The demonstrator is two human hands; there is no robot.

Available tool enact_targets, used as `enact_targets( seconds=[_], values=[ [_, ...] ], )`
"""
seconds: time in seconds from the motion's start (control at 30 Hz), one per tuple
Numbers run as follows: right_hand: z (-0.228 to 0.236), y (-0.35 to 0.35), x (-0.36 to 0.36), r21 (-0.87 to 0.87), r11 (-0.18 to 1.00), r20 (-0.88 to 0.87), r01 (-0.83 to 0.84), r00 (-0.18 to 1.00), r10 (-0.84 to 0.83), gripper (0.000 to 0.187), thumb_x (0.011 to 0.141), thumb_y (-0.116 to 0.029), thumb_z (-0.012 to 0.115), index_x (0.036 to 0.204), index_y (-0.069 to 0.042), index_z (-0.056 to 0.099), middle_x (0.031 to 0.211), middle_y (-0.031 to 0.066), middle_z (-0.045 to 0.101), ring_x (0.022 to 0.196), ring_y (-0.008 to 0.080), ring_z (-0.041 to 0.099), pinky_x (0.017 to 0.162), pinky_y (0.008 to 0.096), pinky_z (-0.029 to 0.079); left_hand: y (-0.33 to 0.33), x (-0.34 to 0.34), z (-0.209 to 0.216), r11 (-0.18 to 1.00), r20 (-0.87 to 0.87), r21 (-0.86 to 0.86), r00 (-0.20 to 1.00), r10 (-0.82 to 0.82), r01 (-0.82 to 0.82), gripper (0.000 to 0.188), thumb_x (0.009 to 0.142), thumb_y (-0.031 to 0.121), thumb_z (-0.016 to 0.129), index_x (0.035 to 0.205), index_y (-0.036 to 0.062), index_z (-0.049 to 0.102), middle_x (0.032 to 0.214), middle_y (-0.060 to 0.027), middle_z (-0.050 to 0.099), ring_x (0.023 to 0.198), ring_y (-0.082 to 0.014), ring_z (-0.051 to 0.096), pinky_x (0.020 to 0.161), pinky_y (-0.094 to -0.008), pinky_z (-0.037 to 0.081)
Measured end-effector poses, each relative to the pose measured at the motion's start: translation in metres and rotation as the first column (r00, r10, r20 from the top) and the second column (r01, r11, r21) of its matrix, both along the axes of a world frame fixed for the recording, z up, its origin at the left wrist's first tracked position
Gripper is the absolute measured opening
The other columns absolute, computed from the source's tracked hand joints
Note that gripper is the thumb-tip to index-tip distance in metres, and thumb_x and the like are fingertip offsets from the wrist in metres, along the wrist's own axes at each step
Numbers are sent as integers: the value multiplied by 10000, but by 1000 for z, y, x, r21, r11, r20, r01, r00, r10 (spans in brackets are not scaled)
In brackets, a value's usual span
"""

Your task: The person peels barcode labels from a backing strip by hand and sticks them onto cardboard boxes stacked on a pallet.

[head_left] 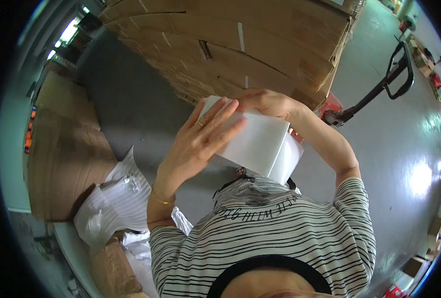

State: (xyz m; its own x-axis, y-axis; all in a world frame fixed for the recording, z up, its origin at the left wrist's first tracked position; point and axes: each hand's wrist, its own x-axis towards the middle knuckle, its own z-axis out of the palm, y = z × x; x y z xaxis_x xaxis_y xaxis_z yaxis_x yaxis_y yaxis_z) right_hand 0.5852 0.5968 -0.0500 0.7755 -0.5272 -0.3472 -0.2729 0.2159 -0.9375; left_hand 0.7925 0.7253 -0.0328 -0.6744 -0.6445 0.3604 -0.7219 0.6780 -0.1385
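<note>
A glossy white box is held up in front of my chest. Across its left part lie the stretched fingers of my left hand, with the thumb out of sight. At the box's far edge, my right hand has its fingers bent over, and their tips are partly hidden. A white panel slants off the box's right side; I cannot tell whether it is a flap or a side wall.
Stacked brown cardboard rises just ahead. A pallet jack handle stands on the grey floor to the right. Leftward are a large brown carton, clear plastic wrapping and brown paper.
</note>
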Motion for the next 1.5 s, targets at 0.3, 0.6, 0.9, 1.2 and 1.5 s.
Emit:
enact_targets(
  seconds=[0.3, 0.6, 0.9, 1.2, 1.5],
  values=[
    [-17, 43, -8, -94, 942, 586, 322, 783, -209, 662, 930, -129, 660, 1475, -14, 303, 1174, 140, 643, 1043, 150, 621, 902, 294, 516, -37, 25, -68, 993, -758, -87, 652, -18, -74, 909, 893, 163, 692, 1494, 52, 20, 1444, -250, 397, 1235, -341, 519, 1030, -437, 419],
    [-23, 68, 17, -270, 865, 493, 424, 832, -254, 726, 831, 78, 688, 1451, -41, 329, 1148, 132, 669, 1014, 146, 652, 829, 284, 542, -39, 41, -58, 995, -754, -97, 650, -89, 24, 682, 834, 60, 715, 1445, 53, 412, 1246, -198, 628, 1046, -275, 668, 900, -364, 534],
    [-45, 67, 35, -162, 794, 435, 586, 764, -476, 345, 890, -39, 685, 1201, 40, 557, 940, 73, 695, 851, 89, 642, 751, 252, 533, -50, 54, -64, 923, -616, -356, 706, -349, 146, 373, 753, -20, 719, 1105, 98, 688, 949, -96, 717, 744, -237, 707, 604, -320, 573],
    [-39, 104, 40, -328, 624, 384, 709, 704, -598, 227, 859, -49, 729, 1052, -4, 619, 881, 29, 685, 825, 74, 637, 753, 243, 523, -66, 55, -109, 928, -910, 169, 414, 18, 332, 281, 706, 105, 816, 964, 36, 731, 840, -48, 740, 731, -115, 686, 648, -241, 525],
    [-44, 110, 24, -221, 511, 427, 831, 554, -715, 129, 791, -24, 781, 878, -8, 688, 855, 14, 668, 789, 69, 615, 677, 231, 495, -71, 23, -97, 872, -934, 110, 350, -73, 476, 129, 751, 67, 763, 878, 74, 742, 776, -31, 737, 646, -90, 672, 578, -223, 494]
  ],
)
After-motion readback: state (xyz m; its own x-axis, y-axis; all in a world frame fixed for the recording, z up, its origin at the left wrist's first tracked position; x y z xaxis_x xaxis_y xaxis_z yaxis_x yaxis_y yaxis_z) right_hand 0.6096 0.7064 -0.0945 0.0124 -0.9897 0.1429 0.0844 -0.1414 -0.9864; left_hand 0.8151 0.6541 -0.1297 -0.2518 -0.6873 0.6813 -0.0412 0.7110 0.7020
